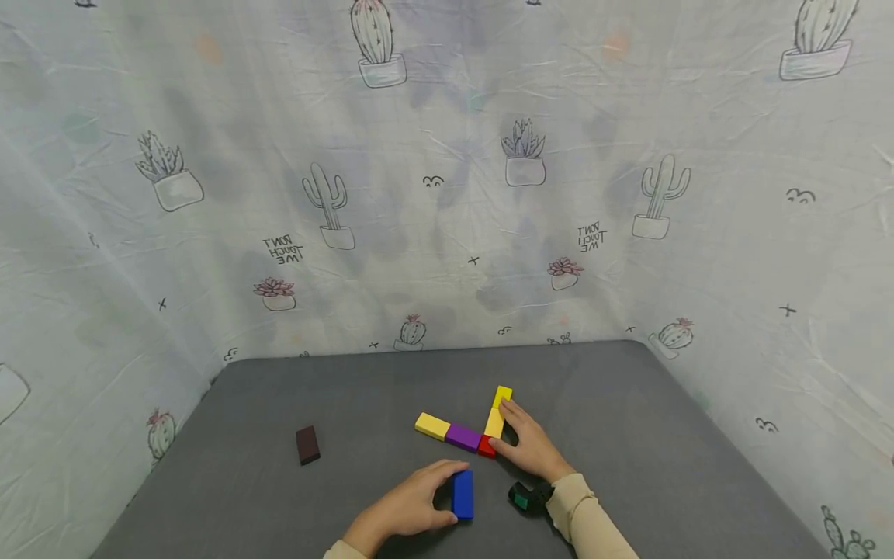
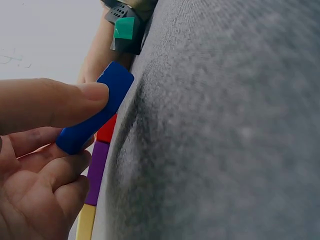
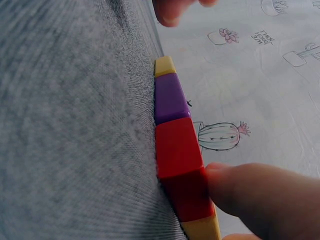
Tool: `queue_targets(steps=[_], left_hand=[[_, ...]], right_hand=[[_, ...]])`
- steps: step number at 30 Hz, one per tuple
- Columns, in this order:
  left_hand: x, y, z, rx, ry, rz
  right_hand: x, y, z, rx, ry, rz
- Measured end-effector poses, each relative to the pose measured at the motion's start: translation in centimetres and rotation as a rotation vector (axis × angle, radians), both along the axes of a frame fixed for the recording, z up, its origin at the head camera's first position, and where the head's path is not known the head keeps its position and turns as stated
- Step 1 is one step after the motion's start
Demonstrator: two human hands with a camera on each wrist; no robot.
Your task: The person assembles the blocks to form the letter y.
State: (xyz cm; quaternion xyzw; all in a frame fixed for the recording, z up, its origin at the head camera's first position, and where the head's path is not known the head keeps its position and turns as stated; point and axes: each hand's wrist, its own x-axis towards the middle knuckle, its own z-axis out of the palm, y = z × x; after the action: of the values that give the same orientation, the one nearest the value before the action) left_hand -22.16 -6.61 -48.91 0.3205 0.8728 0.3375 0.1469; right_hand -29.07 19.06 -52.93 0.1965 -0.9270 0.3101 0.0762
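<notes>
An angled figure of blocks is laid out on the grey counter. One side of it is formed by a pale yellow block, a purple block and a red block, set end to end and apparently touching. From the red block a second side, in yellow, is carried toward the far edge. This part can be judged as done, though the corner is being touched by the right hand and may not be settled.

The blue block is not yet joined to the figure; it is held nearer the body, in front of the red and purple blocks. The dark brown block is left lying alone, well apart to the left. These two would seem to be what remains loose.

The blue block is pinched by the left hand between the thumb and the other fingers. The right hand's fingers are spread and mostly straight: the thumb is rested against the red block, the forefinger is laid along the yellow side, and nothing is gripped.

Whether the blue block is lifted or rested on the counter cannot be told. The yellow side is partly covered by the forefinger; a seam is suggested, but whether one piece or two are there is uncertain. In the right wrist view that side is cut off by the lower border, and the left hand by the upper.
</notes>
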Motion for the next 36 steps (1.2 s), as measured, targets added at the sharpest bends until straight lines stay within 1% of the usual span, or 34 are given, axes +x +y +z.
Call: queue_targets(steps=[4, 8, 14, 19, 22, 25, 28, 31, 36], left_hand=[[-0.3, 0.7, 0.2, -0.038, -0.011, 0.006], [-0.6, 1.3, 0.3, -0.063, -0.008, -0.009], [-1.2, 1.7, 0.2, -0.068, -0.003, -0.049], [-1.7, 1.9, 0.0, -0.076, -0.015, -0.063], [-1.9, 1.9, -0.1, -0.075, -0.020, -0.073], [-1.9, 1.9, -0.3, -0.077, -0.007, -0.085], [-1.9, 1.9, -0.4, -0.079, -0.003, -0.084], [-1.9, 1.9, -0.5, -0.073, 0.001, -0.067], [-1.8, 1.9, -0.9, -0.049, 0.051, -0.037]], right_hand=[[0.0, 0.0, 0.0, 0.004, 0.001, -0.004], [0.0, 0.0, 0.0, 0.000, 0.015, 0.000], [0.0, -0.1, -0.1, -0.017, 0.025, 0.004], [-0.1, -0.1, -0.1, -0.016, 0.021, -0.002], [-0.1, -0.1, -0.1, -0.018, 0.019, -0.004], [-0.1, -0.1, -0.1, -0.016, 0.016, -0.005], [-0.1, -0.1, -0.1, -0.018, 0.020, -0.003], [0.0, -0.1, -0.1, -0.022, 0.024, -0.001], [0.0, -0.2, -0.2, -0.015, 0.020, 0.000]])
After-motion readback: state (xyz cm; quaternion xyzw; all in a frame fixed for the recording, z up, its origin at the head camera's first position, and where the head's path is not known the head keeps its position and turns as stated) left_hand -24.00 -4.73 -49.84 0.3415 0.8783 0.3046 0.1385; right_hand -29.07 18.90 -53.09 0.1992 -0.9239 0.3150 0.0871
